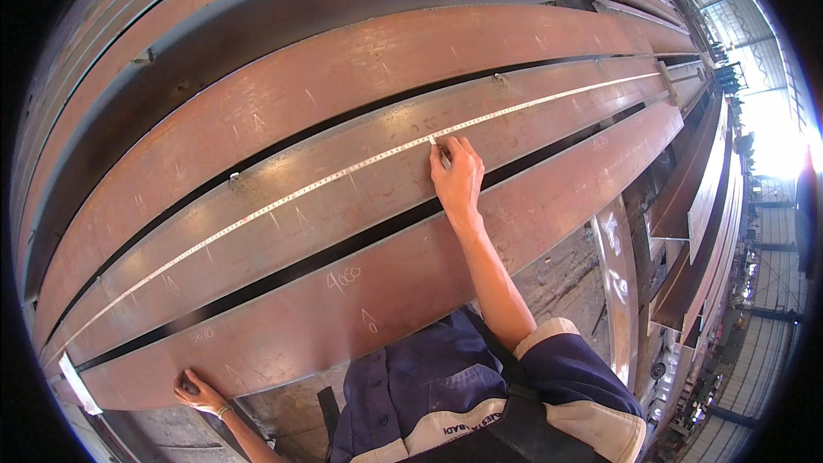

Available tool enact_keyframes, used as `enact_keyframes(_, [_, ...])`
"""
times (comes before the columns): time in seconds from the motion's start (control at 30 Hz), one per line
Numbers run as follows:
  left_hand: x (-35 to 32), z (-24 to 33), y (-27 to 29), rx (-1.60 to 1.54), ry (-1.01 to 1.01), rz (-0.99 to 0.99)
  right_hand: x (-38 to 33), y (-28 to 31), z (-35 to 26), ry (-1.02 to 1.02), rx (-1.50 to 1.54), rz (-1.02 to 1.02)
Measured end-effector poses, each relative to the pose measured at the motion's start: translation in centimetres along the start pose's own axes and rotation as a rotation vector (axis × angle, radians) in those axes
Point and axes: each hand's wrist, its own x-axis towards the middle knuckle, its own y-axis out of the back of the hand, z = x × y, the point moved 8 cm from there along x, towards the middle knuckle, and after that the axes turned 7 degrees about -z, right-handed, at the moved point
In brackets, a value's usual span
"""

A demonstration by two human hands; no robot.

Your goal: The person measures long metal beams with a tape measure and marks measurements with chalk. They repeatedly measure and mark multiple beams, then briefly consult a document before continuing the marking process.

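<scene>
Probably heavy and stiff, our middle plate [369,206] and near plate [283,326] want edge grips; springy tape [346,171] along the former should lift by its ends; our left hand [201,393], fingers apart, meets the latter's edge; our right hand [460,175] pinches brittle-looking chalk [433,141] mid-tape

Right arm stretched out, left hand low at the side.

The right forearm [490,287] reaches bare across the surface [283,334], its right hand [459,176] bent over with thumb and fingertips pinched; the left hand [197,393], fingers loosely curled, sits at the near edge, toward the left corner.
</scene>
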Motion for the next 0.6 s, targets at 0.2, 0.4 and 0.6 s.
enact_keyframes(0.2, [0.1,0.0,0.0,0.011,0.018,-0.009,0.0,0.0,-0.2,0.033,0.005,-0.006])
enact_keyframes(0.4, [0.1,0.2,-0.1,0.006,0.021,-0.015,0.8,0.2,-1.6,0.035,-0.069,-0.083])
enact_keyframes(0.6, [0.2,0.0,0.0,0.026,0.022,0.004,3.3,5.0,-1.0,-0.168,-0.412,-0.403])
